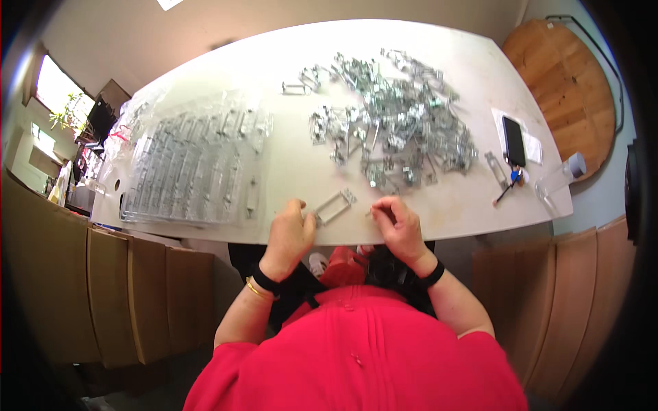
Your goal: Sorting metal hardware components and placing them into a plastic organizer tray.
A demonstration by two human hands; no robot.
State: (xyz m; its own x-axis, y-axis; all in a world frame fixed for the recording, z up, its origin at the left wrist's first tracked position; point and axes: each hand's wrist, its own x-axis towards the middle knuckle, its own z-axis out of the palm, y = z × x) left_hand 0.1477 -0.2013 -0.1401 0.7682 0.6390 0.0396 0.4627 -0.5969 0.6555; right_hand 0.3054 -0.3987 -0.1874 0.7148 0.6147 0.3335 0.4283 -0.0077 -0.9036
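Note:
My left hand is closed on one end of a rectangular metal frame, with the frame tilted up to the right just above the table's front edge. To the right of it, my right hand is closed in a pinch. Something small and thin shows at its fingertips, too small to name. Beyond both hands lies a big heap of similar silvery metal pieces. Off to the left is a clear plastic tray with rows of metal parts in its slots.
The white table spreads out before me. At its right side are a black phone, a clear bottle, a thin dark tool and a single metal frame. Cardboard boxes stand at the lower left, with more at the right.

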